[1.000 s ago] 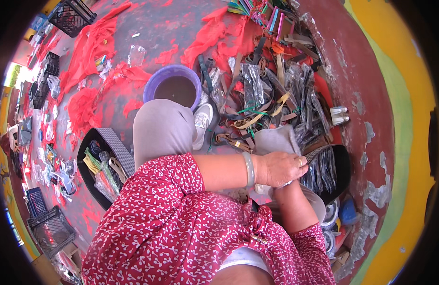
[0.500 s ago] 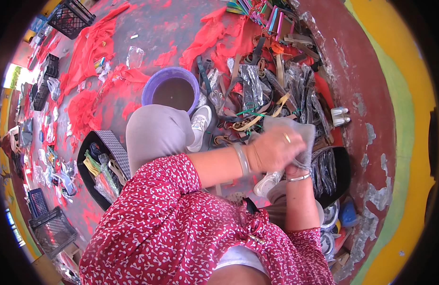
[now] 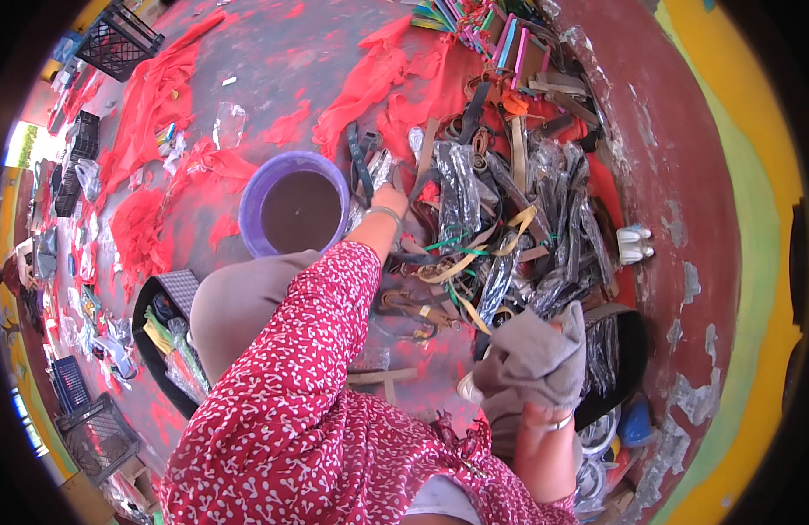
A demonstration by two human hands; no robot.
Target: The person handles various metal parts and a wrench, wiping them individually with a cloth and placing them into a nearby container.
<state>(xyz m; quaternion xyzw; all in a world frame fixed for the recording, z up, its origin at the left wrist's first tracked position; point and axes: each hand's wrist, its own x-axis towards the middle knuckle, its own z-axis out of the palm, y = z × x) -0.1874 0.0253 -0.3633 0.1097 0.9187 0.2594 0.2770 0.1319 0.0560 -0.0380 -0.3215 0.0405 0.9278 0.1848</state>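
Now the two hands have parted: the left hand (image 3: pixel 388 199), which a moment ago lay over the grey cloth (image 3: pixel 534 357) beside the right, has stretched out to the heap of plastic-wrapped sandals and straps (image 3: pixel 500 219) just right of the purple basin (image 3: pixel 292 213), so the cloth work looks paused while another piece is fetched. Its fingers reach down into the heap, and whether they have closed on anything cannot be told. Meanwhile the right hand (image 3: pixel 544 385) remains low by the black tub (image 3: pixel 627 367), fingers hidden and seemingly bunched inside the cloth.

Purple tub (image 3: pixel 292 213) of dark liquid, red cloths (image 3: pixel 164 87), black crates (image 3: pixel 115 39), perhaps small white shoes (image 3: pixel 633 244).
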